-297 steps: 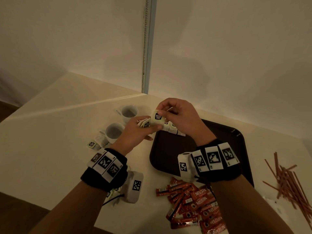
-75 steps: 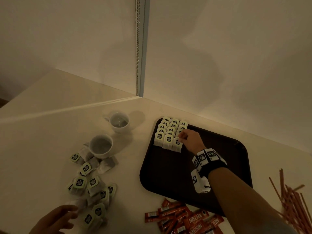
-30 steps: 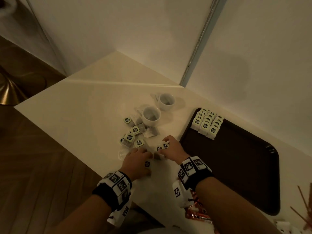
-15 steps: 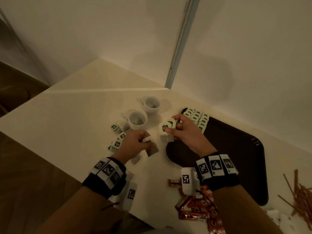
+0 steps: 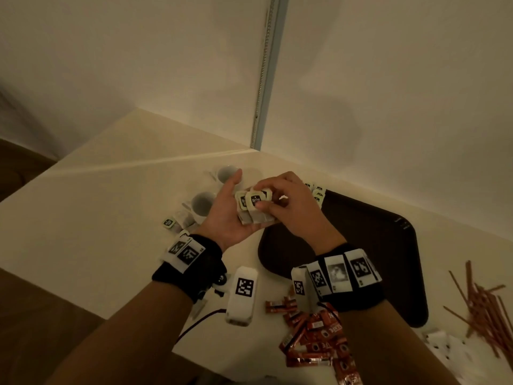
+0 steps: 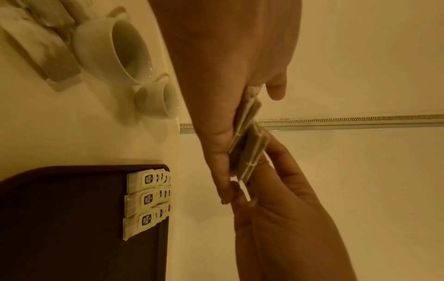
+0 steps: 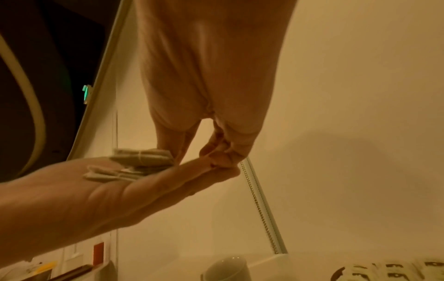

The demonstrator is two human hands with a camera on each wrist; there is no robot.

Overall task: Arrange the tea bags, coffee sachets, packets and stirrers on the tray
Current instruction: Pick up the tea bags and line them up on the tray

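Note:
A small stack of tea bags [image 5: 254, 207] lies on my left hand [image 5: 224, 218], which is held palm up with straight fingers above the table, left of the tray. My right hand [image 5: 268, 200] pinches the top bags of that stack between thumb and fingers. In the right wrist view the bags [image 7: 141, 157] rest flat on the left palm [image 7: 96, 195]. The dark brown tray [image 5: 374, 245] holds three neat rows of tea bags [image 6: 146, 201] at its far left corner. Red coffee sachets [image 5: 319, 337], red stirrers [image 5: 488, 309] and white packets [image 5: 449, 348] lie on the table.
Two white cups [image 5: 204, 202] [image 5: 227, 173] stand left of the tray, with loose tea bags [image 5: 177, 220] beside the nearer one. A wall with a metal strip [image 5: 263, 79] rises right behind the table. The table's front edge runs close under my forearms.
My hands have come together. The bags each hand held half a second ago now sit as one stack on the left palm, with the right hand's fingers on top.

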